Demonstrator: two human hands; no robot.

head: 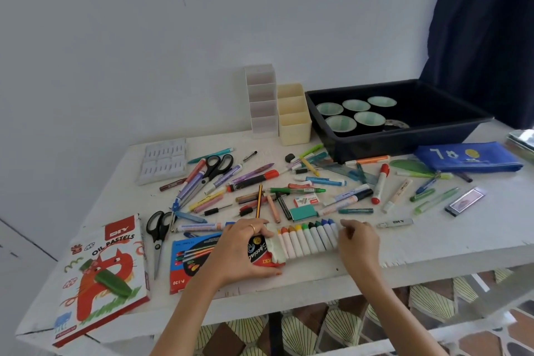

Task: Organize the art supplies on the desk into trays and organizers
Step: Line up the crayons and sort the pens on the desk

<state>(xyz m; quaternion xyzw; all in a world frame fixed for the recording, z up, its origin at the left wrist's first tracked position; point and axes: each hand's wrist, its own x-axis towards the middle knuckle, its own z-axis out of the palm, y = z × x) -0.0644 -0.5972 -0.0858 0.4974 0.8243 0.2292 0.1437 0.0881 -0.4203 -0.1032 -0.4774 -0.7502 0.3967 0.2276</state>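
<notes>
Early stage, I'd say. Left hand [242, 251] grips the red crayon box [261, 253] at the tabletop's [433, 240] near edge. The crayons [307, 237] stick out of the box in a row, half exposed. Right hand [358, 240] has curled fingers at the row's blue end; can't tell if it pinches or just pushes. White organizer [261, 101] and cream organizer [293, 115] at the back edge look empty. Black tray [404, 136] at the back right corner holds only some round rolls [354, 113]. Pens [260, 179] and scissors [215, 166] lie loose across the middle, and the pastel box [104, 274] sits at the near left corner. Nearly all the sorting is left.
</notes>
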